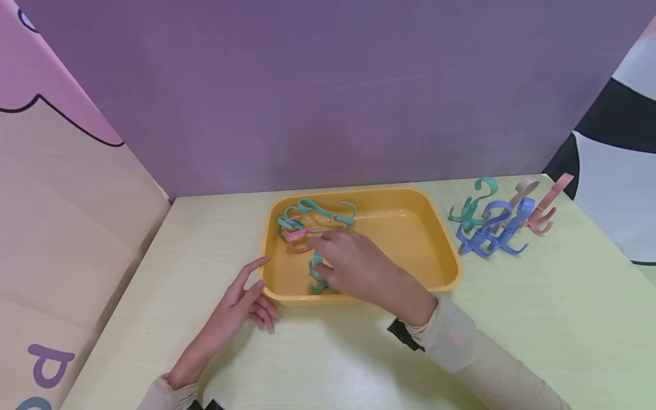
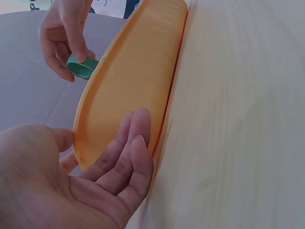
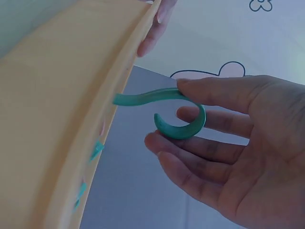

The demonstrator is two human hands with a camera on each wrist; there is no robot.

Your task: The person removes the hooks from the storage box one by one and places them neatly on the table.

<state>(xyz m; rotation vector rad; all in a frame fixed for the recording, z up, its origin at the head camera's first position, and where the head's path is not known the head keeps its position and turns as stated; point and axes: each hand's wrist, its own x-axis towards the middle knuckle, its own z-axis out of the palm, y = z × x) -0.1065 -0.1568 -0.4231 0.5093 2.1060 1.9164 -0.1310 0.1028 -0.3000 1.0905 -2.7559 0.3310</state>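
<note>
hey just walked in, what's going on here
A person's right hand holds a green hook by its curled end at the near side of a yellow tray. The left hand touches the tray near its front left corner. More hooks, green and pink, lie in the tray's left part. Five other hooks sit on the table to the right.

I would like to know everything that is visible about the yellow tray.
The yellow tray is a shallow rectangle with rounded corners and a raised, lipped rim, smooth and shiny like plastic. It sits flat on the pale table. Teal and pink hooks lie in its left half. The left hand touches its near left corner; the right hand holds another teal hook reaching into it.
</note>
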